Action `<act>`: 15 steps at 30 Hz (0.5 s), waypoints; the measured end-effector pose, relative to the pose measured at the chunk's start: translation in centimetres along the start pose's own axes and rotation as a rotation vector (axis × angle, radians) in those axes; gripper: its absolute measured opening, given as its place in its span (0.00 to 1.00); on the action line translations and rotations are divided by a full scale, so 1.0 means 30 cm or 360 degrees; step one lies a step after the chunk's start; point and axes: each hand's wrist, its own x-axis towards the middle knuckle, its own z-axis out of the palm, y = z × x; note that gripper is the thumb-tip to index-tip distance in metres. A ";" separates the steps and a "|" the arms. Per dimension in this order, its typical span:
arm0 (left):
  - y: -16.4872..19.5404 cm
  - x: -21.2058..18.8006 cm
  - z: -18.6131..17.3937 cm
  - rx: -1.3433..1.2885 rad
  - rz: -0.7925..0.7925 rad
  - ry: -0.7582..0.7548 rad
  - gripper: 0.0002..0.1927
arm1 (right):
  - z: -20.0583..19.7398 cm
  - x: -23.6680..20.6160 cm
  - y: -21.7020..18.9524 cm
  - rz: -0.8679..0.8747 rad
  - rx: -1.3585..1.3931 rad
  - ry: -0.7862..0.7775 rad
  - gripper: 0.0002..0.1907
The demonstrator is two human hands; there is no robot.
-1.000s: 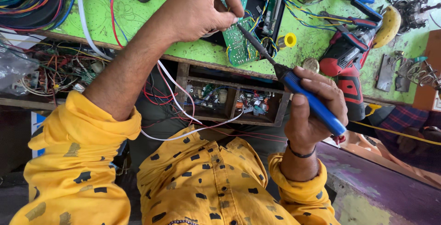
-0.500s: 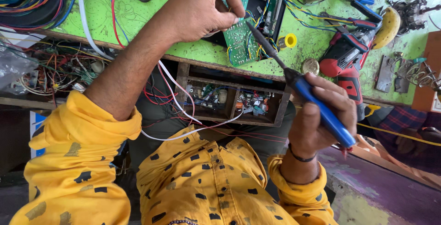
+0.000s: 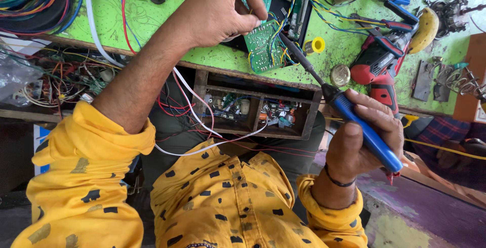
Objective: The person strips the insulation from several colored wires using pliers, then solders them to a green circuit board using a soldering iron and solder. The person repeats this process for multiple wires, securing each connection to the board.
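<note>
While the left hand [image 3: 217, 12] pinches a half-hidden circuit board [image 3: 262, 43], the right [image 3: 367, 136] clamps the soldering iron [image 3: 354, 121].

left hand [image 3: 220, 10] pinching, right hand [image 3: 367, 136] gripping

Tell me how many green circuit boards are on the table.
1 clearly: the green circuit board, pinched by the left hand at the table's front edge. Others may be hidden under wires.

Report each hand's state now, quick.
Left hand: closed, pinching the green circuit board.
Right hand: closed around the blue-handled soldering iron, tip at the board.
</note>
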 end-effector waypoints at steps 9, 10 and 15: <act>-0.011 -0.007 0.004 -0.0018 0.0085 0.0041 0.06 | -0.005 -0.005 0.005 0.0007 0.0007 0.0024 0.24; -0.011 -0.008 0.003 -0.0021 0.0047 0.0043 0.06 | -0.006 -0.005 0.006 0.0001 0.0001 0.0024 0.24; 0.003 -0.014 0.002 -0.0073 -0.0097 0.0036 0.08 | -0.007 -0.006 0.004 0.0008 0.0007 0.0013 0.23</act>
